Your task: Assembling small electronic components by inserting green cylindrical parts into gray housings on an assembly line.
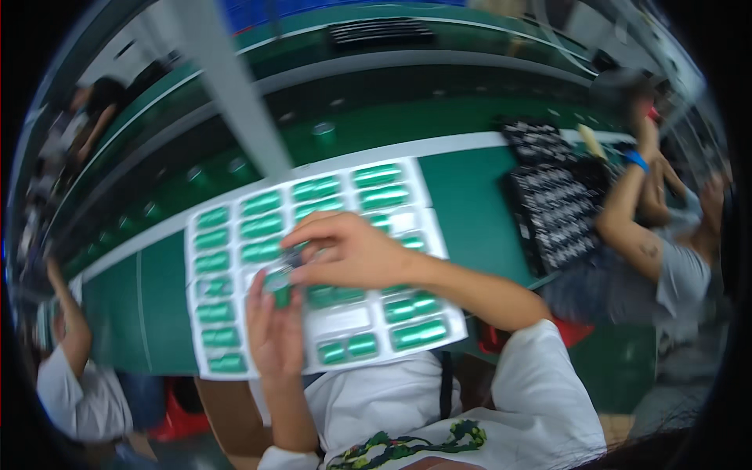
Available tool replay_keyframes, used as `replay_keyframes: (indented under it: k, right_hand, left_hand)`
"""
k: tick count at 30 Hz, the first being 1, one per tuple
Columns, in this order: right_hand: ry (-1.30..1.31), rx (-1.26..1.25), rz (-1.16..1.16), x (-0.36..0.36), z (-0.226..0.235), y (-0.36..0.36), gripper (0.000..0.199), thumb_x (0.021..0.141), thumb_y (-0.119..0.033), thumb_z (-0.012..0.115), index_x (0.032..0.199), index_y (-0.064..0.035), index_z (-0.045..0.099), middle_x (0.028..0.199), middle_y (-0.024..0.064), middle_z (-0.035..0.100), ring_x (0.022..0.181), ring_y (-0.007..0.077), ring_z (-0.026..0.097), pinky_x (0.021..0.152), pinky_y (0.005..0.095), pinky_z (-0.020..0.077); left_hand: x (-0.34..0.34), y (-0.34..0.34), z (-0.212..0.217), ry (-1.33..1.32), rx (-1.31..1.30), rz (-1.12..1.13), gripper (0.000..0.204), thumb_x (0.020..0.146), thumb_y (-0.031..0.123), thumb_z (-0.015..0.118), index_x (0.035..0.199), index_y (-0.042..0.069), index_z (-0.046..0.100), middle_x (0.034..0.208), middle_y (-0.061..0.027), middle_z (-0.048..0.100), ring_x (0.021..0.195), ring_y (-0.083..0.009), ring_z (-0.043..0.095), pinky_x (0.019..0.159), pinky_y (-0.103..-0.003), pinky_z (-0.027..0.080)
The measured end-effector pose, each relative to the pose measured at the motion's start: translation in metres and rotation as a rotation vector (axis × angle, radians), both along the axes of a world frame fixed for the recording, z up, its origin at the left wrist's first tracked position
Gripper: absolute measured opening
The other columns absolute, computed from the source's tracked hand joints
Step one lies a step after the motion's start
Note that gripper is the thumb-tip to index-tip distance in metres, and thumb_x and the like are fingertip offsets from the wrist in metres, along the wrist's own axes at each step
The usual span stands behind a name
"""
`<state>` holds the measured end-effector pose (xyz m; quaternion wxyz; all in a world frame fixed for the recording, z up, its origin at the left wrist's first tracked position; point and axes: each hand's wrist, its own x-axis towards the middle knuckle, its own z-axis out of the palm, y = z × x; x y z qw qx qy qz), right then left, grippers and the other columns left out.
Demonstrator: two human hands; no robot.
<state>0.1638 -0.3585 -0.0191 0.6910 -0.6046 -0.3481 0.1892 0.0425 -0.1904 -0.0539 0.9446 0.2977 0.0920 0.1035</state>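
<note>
In two-handed work over the tray [341,319], toward its left edge, the left hand [270,333] grasped a can [280,291]; the right hand [345,249] apparently pinched a dark part [293,255] just above. Steady alignment seemed needed next.

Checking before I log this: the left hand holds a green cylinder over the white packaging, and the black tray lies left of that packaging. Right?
Not quite: the head view shows the black tray lying right of the white packaging. The left hand does hold a green cylinder over that packaging.
</note>
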Motion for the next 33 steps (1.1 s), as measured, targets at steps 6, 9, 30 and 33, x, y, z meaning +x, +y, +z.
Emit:
replay_keyframes:
  k: [6, 9, 30, 33]
  right_hand:
    - [-0.292, -0.137, -0.077, -0.002, 0.011, -0.002, 0.039, 0.078, -0.001, 0.08, 0.116, -0.0007, 0.07, 0.097, 0.0084, 0.068, 0.088, 0.0144, 0.068, 0.081, 0.0258, 0.0565]
    - [-0.418, -0.137, -0.102, -0.004, 0.015, 0.001, 0.038, 0.074, -0.004, 0.083, 0.111, -0.0017, 0.073, 0.095, 0.01, 0.07, 0.087, 0.0178, 0.069, 0.077, 0.0284, 0.055]
    - [-0.963, -0.15, -0.043, -0.007, 0.015, -0.017, 0.027, 0.084, -0.018, 0.076, 0.108, -0.0068, 0.072, 0.103, 0.0058, 0.07, 0.094, 0.0245, 0.065, 0.084, 0.0388, 0.0488]
    - [-0.943, -0.157, -0.113, -0.012, 0.007, -0.014, 0.03, 0.085, -0.022, 0.075, 0.109, -0.0055, 0.069, 0.1, 0.0072, 0.068, 0.093, 0.0252, 0.064, 0.085, 0.0389, 0.0483]
  left_hand:
    - [-0.001, 0.004, -0.006, -0.072, -0.043, -0.052, 0.034, 0.095, 0.0, 0.061, 0.128, -0.004, 0.053, 0.118, -0.017, 0.065, 0.103, -0.0235, 0.067, 0.094, -0.035, 0.057]
    - [-0.002, 0.01, -0.009, -0.104, -0.065, -0.085, 0.035, 0.095, -0.001, 0.06, 0.129, -0.005, 0.053, 0.12, -0.0175, 0.064, 0.105, -0.0235, 0.067, 0.095, -0.035, 0.057]
    - [-0.002, -0.002, -0.001, -0.015, 0.326, -0.024, 0.039, 0.09, -0.001, 0.066, 0.127, -0.01, 0.056, 0.116, -0.0154, 0.063, 0.101, -0.0209, 0.066, 0.084, -0.034, 0.058]
    - [0.0, -0.015, 0.006, -0.025, 0.303, -0.002, 0.053, 0.094, 0.007, 0.066, 0.14, -0.01, 0.045, 0.124, -0.0172, 0.061, 0.109, -0.0223, 0.064, 0.095, -0.036, 0.053]
